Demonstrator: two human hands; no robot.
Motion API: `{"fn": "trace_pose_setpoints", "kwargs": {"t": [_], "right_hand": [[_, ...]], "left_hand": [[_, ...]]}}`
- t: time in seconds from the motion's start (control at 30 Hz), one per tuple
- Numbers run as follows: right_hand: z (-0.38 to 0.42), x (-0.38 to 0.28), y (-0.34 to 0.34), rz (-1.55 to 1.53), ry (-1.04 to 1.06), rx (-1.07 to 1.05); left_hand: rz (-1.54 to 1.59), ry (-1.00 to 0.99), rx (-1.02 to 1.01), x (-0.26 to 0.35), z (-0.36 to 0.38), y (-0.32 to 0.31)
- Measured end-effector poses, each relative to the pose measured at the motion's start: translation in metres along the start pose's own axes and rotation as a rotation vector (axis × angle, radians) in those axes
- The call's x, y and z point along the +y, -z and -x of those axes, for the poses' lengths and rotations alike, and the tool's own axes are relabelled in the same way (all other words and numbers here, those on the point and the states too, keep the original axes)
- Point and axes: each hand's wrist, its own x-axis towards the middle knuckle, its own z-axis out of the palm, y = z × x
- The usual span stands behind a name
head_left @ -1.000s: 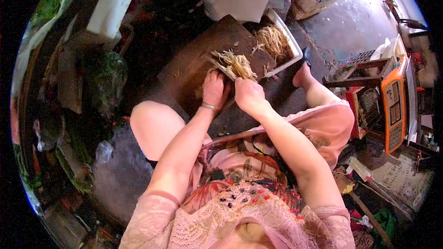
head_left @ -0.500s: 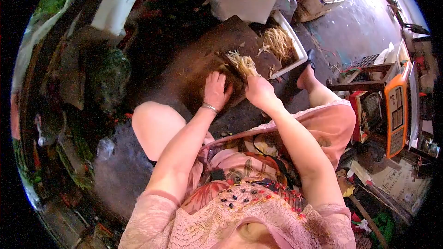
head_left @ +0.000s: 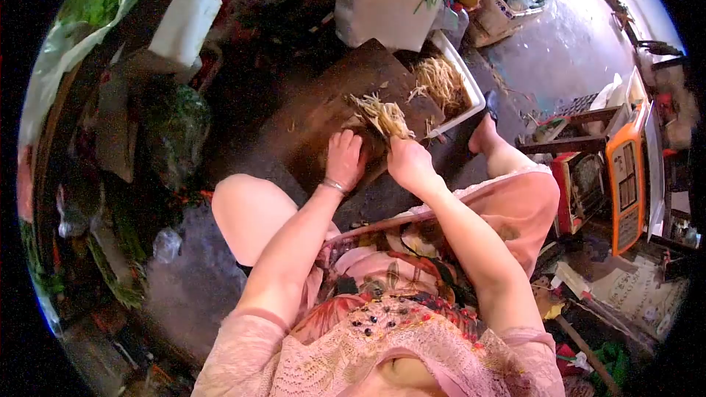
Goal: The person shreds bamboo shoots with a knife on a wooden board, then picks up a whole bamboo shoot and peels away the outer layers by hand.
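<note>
My right hand is closed in a fist around what looks like a knife; its handle is hidden and only a dark blade edge shows. Pale, thin vegetable shreds lie in a heap along that blade, just beyond the fist. My left hand rests on the near part of a brown wooden board, fingers bent and pressed down beside the blade. Whatever is under those fingers is too dark to make out. At the board's right side, a white tray holds more shreds.
A large white container stands beyond the board, with coloured strings hanging over it. A carton of produce sits at the back right. To the right are a wooden stool and an orange-framed object. Bagged greens lie at left.
The whole view has shifted slightly, so the board and tray appear a little lower. My left fingers are drawn closer together. The right hand keeps its grip beside the shreds.
</note>
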Motion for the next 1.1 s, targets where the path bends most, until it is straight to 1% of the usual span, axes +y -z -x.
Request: {"fn": "trace_pose_setpoints", "kwargs": {"t": [0.03,0.07,0.13,0.17,0.23,0.3,0.4,0.47,0.53,0.57,0.63,0.67,0.7,0.73,0.77,0.8,0.87,0.9,0.93,0.97,1.1], "right_hand": [[0.004,0.000,-0.001,-0.004,0.053,0.057],[0.008,0.000,-0.003,-0.004,0.051,0.056],[0.018,-0.010,0.007,0.043,0.012,-0.016],[0.023,-0.014,0.010,0.044,0.010,-0.016],[0.033,-0.021,0.017,0.132,-0.028,-0.093],[0.043,-0.024,0.025,0.113,-0.023,-0.116],[0.050,-0.025,0.029,0.206,-0.108,-0.226],[0.048,-0.021,0.023,0.181,-0.096,-0.213],[0.038,-0.021,0.014,0.144,-0.079,-0.196],[0.025,-0.024,0.004,0.146,-0.110,-0.198],[0.007,-0.032,-0.004,0.147,-0.135,-0.197],[0.000,-0.036,-0.005,0.110,-0.096,-0.128],[-0.004,-0.039,-0.006,0.070,-0.059,-0.063],[-0.005,-0.039,-0.003,0.086,-0.093,-0.123],[-0.004,-0.035,-0.003,0.091,-0.092,-0.119],[-0.003,-0.031,-0.002,0.090,-0.081,-0.096],[0.008,-0.020,0.001,0.101,-0.045,-0.034],[0.018,-0.020,0.009,0.103,-0.047,-0.039],[0.028,-0.021,0.018,0.134,-0.063,-0.097],[0.039,-0.022,0.028,0.166,-0.074,-0.148],[0.056,-0.018,0.031,0.178,-0.108,-0.220]], "left_hand": [[0.045,0.039,-0.105,-0.002,0.002,-0.003],[0.046,0.039,-0.107,-0.004,0.005,-0.007],[0.054,0.130,-0.219,-0.005,0.007,-0.009],[0.056,0.129,-0.219,-0.005,0.008,-0.010],[0.022,0.015,0.011,0.000,0.008,-0.007],[0.009,0.010,0.026,0.003,0.006,-0.004],[0.014,0.018,0.025,0.003,0.004,-0.004],[0.040,0.037,0.004,0.003,0.004,-0.008],[0.033,0.089,-0.074,0.003,0.003,-0.006],[0.032,0.090,-0.078,0.000,0.003,-0.008],[-0.052,0.082,-0.167,-0.002,-0.001,-0.010],[0.021,0.043,-0.071,0.000,0.000,-0.006],[0.016,0.044,-0.071,0.001,0.000,-0.003],[0.049,0.055,-0.066,0.003,0.001,0.000],[0.086,0.062,-0.052,0.004,-0.002,0.000],[0.053,0.068,-0.088,0.003,0.000,0.000],[0.032,0.081,-0.068,0.003,0.003,-0.006],[0.008,0.094,-0.061,0.002,0.005,-0.007],[0.010,0.094,-0.064,0.003,0.005,-0.006],[0.019,0.076,-0.022,0.005,0.005,-0.002],[0.080,0.032,0.071,0.008,0.003,0.000]]}}
